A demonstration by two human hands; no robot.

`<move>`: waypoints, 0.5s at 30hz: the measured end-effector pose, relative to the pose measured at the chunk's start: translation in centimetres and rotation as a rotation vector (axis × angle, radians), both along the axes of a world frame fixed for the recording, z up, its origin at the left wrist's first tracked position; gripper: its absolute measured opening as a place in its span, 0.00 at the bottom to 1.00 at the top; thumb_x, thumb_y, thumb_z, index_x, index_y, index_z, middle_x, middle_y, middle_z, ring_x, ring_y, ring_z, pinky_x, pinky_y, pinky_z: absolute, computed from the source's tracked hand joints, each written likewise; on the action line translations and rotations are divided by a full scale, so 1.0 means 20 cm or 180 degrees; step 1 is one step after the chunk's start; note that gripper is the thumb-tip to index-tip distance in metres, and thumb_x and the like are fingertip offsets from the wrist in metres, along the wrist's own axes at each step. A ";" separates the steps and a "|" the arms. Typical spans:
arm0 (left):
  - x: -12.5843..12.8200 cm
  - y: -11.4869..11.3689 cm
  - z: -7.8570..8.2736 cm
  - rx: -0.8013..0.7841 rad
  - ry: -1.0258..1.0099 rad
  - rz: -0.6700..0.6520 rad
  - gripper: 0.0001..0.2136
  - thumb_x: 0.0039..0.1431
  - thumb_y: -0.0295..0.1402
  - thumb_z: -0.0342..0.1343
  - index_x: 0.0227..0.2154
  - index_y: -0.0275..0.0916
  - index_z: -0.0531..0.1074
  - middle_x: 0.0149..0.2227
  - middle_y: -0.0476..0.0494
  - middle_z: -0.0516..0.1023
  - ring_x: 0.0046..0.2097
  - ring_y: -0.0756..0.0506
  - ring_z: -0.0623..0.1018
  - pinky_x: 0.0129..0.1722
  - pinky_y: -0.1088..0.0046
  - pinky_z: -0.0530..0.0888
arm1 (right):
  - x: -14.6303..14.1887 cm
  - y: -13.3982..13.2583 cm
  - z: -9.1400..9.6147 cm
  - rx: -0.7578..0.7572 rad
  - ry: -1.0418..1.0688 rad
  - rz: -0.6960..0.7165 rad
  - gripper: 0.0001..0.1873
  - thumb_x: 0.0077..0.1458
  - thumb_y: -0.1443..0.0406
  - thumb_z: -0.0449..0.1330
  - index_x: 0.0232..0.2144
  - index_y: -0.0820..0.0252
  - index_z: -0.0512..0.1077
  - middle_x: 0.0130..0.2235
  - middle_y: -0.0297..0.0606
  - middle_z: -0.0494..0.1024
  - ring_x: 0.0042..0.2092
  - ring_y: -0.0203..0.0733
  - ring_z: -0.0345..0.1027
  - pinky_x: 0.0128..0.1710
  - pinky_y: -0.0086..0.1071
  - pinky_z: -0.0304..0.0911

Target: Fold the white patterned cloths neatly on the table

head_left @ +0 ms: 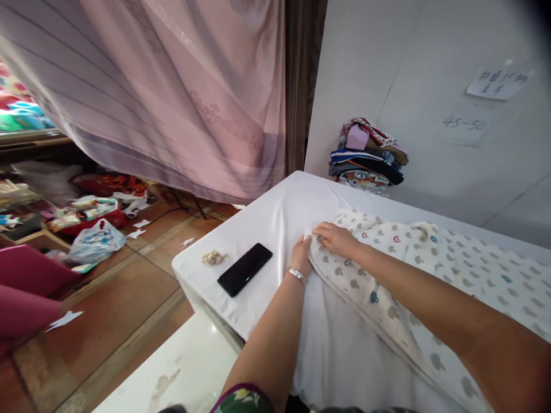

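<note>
While pinching the end of the printed cloth [465, 258] with left hand [301, 256] and pressing right hand [338, 238] flat, open, on it mid-table, risks tugging the white sheet [336, 344] and sliding the phone [244, 269] at nine o'clock off the edge

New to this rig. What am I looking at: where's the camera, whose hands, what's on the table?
No machine: a person's two bare hands, seen from a camera worn on the head, looking forward and down. The left hand, with a bracelet, and the right hand meet at one corner of a printed cloth spread on a white-covered table. Whether they pinch or press it is unclear. Also on the table: a black phone, a small beige bundle, and folded clothes stacked by the wall.
</note>
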State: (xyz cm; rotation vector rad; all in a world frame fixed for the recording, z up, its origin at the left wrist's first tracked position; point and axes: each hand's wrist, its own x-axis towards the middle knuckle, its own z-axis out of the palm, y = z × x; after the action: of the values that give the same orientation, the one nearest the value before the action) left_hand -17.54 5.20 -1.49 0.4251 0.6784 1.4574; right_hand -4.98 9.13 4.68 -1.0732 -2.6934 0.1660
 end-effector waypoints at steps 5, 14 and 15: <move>-0.01 0.01 -0.01 -0.0047 0.0165 0.0200 0.12 0.45 0.37 0.60 0.31 0.36 0.71 0.29 0.47 0.76 0.35 0.46 0.76 0.38 0.70 0.70 | -0.01 0.01 0.00 0.0037 0.0221 0.0007 0.10 0.52 0.72 0.50 0.34 0.59 0.69 0.41 0.37 0.70 0.41 0.39 0.64 0.36 0.29 0.57; -0.02 -0.01 0.03 0.0027 0.0169 0.0181 0.10 0.45 0.34 0.59 0.31 0.36 0.72 0.28 0.47 0.76 0.36 0.46 0.75 0.38 0.71 0.69 | -0.09 0.05 0.04 -0.0616 0.0900 0.0463 0.11 0.51 0.73 0.48 0.31 0.60 0.69 0.33 0.34 0.72 0.36 0.36 0.65 0.38 0.27 0.57; -0.02 0.00 0.03 0.0055 0.0170 0.0208 0.10 0.45 0.34 0.60 0.31 0.36 0.72 0.28 0.47 0.75 0.36 0.46 0.75 0.38 0.72 0.68 | -0.10 0.06 0.04 -0.0600 0.0849 0.0460 0.11 0.51 0.73 0.49 0.31 0.61 0.69 0.33 0.35 0.73 0.36 0.36 0.65 0.38 0.28 0.57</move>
State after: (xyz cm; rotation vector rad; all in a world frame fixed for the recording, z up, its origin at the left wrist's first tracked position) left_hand -17.95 5.11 -0.85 0.4602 0.7286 1.5189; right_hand -6.95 10.24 5.41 -0.8344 -2.5481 0.5574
